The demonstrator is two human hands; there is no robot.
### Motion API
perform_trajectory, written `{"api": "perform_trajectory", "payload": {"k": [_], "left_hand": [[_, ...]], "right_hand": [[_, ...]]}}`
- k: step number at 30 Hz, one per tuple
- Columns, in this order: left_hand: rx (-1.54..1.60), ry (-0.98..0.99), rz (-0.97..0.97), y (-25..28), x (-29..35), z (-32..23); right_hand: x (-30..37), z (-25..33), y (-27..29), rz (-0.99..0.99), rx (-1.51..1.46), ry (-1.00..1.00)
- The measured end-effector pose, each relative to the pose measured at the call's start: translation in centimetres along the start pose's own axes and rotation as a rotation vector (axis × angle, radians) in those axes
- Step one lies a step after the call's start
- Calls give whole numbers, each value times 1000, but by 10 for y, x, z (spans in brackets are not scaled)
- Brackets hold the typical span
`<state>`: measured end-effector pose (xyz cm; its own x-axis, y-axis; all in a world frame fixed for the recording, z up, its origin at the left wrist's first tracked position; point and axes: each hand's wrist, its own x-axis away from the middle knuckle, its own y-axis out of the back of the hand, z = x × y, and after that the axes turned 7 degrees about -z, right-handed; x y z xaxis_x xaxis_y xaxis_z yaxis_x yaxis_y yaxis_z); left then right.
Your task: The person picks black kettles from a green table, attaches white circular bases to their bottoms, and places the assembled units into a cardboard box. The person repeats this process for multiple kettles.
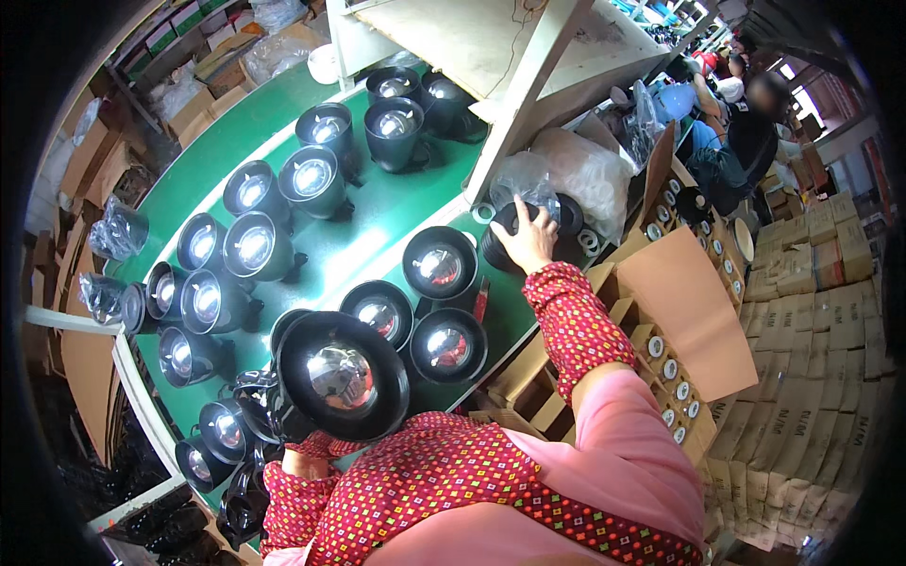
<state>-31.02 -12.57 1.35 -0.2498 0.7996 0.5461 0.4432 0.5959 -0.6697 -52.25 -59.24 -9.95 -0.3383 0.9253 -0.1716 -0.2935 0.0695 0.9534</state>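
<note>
About eighteen black bowl-shaped housings [342, 377]
Two patterned sleeves [580, 325], one visible right hand [530, 238]; two plastic-wrapped bundles [118, 228], left.

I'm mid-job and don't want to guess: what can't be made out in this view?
Head view: left fingers, hidden behind the large black cup.
Head view: number of black rings, partly covered by the right hand.
Head view: hands of the dark-shirted person, too small.
Head view: full extent of the stacked cartons, cut off by the picture's edge.
</note>
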Motion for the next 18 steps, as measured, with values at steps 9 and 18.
{"api": "perform_trajectory", "payload": {"k": [9, 18], "left_hand": [[111, -140, 218, -22, -27, 14], [178, -166, 321, -42, -41, 33]], "right_hand": [[125, 85, 184, 262, -1240, 374], [193, 113, 237, 175, -1017, 736]]}}
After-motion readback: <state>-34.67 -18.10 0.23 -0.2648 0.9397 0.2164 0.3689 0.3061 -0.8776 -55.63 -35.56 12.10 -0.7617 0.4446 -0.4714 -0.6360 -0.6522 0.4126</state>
